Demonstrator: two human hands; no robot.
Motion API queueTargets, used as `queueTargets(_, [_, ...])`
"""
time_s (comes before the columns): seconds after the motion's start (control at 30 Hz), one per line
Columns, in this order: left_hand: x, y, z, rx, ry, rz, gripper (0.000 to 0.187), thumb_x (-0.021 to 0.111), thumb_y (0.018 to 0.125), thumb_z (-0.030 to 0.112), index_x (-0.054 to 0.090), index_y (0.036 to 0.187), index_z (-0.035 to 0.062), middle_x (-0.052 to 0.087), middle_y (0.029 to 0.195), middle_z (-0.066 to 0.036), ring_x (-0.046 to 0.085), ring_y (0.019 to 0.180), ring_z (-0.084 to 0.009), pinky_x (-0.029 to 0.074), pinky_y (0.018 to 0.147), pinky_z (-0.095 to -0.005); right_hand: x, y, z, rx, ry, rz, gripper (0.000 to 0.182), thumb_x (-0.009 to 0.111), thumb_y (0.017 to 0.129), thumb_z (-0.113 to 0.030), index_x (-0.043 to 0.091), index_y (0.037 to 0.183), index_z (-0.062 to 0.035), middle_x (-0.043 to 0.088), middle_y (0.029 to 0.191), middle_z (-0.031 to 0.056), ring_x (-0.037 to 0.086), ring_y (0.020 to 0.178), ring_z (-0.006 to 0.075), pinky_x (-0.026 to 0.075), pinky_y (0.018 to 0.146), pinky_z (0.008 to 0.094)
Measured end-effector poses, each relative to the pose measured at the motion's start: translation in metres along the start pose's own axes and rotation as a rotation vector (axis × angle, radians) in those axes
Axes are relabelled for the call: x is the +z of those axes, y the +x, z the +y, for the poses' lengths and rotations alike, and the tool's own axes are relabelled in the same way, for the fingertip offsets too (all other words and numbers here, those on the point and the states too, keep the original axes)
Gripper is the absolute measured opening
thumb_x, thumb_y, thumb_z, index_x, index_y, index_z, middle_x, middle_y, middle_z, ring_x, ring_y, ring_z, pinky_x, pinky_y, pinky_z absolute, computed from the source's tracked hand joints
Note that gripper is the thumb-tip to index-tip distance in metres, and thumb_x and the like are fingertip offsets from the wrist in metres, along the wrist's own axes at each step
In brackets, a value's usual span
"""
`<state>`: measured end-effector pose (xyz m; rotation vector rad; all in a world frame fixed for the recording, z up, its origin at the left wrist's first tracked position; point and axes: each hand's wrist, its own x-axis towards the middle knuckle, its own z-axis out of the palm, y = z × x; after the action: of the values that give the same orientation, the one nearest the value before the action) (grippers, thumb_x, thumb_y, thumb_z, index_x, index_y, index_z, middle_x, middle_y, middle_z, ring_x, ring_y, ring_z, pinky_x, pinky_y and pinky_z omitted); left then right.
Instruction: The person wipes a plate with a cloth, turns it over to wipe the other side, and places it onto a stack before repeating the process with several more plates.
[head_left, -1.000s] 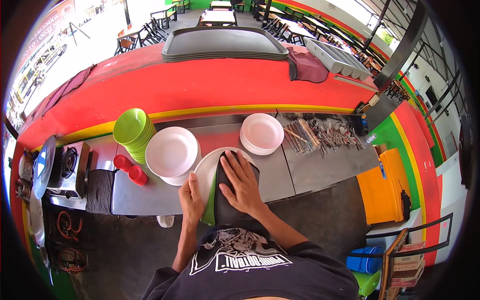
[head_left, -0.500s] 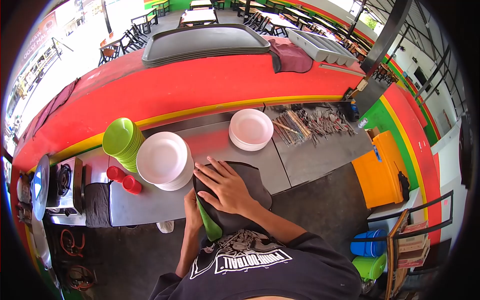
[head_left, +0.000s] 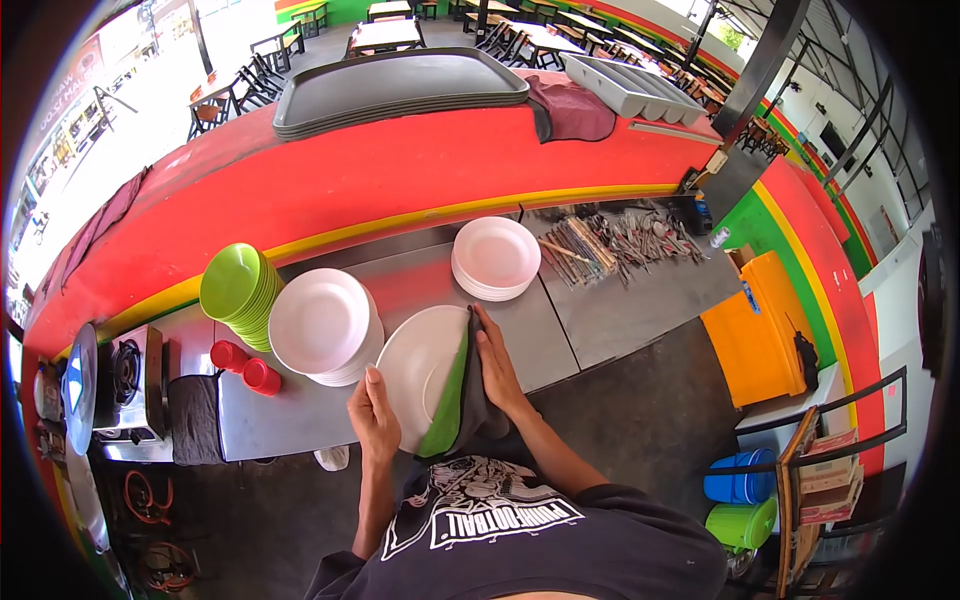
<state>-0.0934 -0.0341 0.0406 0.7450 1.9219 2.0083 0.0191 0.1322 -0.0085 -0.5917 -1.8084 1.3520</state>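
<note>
A white plate (head_left: 412,362) is tilted in front of my chest, its inner face showing. My left hand (head_left: 376,418) grips its left rim, thumb at the edge and the other fingers mostly hidden beneath. At the right rim, my right hand (head_left: 497,368) holds a dark cloth (head_left: 478,412) with a green face against the plate. The cloth drapes over the plate's right side. Just left of the held plate stands a stack of white plates (head_left: 320,322). Farther back on the counter is a second, shorter stack of plates (head_left: 496,254).
Green bowls (head_left: 232,282) and two red cups (head_left: 261,377) stand left on the steel counter (head_left: 300,420), beside a gas stove (head_left: 130,375). Cutlery (head_left: 640,245) lies spread at the right. Grey trays (head_left: 400,90) and a cutlery holder (head_left: 635,88) rest on the red wall.
The cloth no longer covers the plate; it has moved to the right rim, exposing the white face. My right hand has shifted from lying over the cloth to gripping it at the edge.
</note>
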Motion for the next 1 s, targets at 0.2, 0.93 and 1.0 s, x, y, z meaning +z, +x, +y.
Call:
queueTargets(0.2, [0.004, 0.008, 0.007, 0.033, 0.139, -0.131, 0.045, 0.042, 0.108, 0.03, 0.041, 0.073, 0.0009, 0.028, 0.061, 0.001, 0.026, 0.061, -0.0058, 0.022, 0.05, -0.0297, -0.005, 0.004, -0.001, -0.13, -0.216, -0.006, 0.052, 0.044, 0.102, -0.023, 0.035, 0.149, -0.0027, 0.034, 0.154, 0.0182, 0.029, 0.144, 0.0363, 0.023, 0.117, 0.0434])
queueTargets(0.93, [0.007, 0.011, 0.002, 0.06, 0.001, 0.108, 0.047, 0.04, 0.108, 0.035, 0.04, 0.071, 0.0056, 0.032, 0.065, 0.009, 0.025, 0.063, -0.0035, 0.02, 0.052, -0.0264, 0.018, -0.035, -0.003, -0.19, -0.127, 0.033, 0.06, 0.037, 0.105, -0.026, 0.019, 0.155, 0.0013, 0.017, 0.162, 0.0205, 0.009, 0.15, 0.0418, 0.007, 0.121, 0.0491])
queueTargets(1.0, [0.008, 0.012, 0.004, 0.035, 0.013, 0.066, 0.047, 0.04, 0.108, 0.035, 0.04, 0.071, 0.0055, 0.031, 0.065, 0.009, 0.026, 0.063, -0.0035, 0.02, 0.053, -0.0261, 0.016, -0.037, -0.01, -0.181, -0.119, 0.021, 0.06, 0.039, 0.104, -0.027, 0.021, 0.154, 0.0015, 0.018, 0.161, 0.021, 0.01, 0.15, 0.042, 0.008, 0.12, 0.0493])
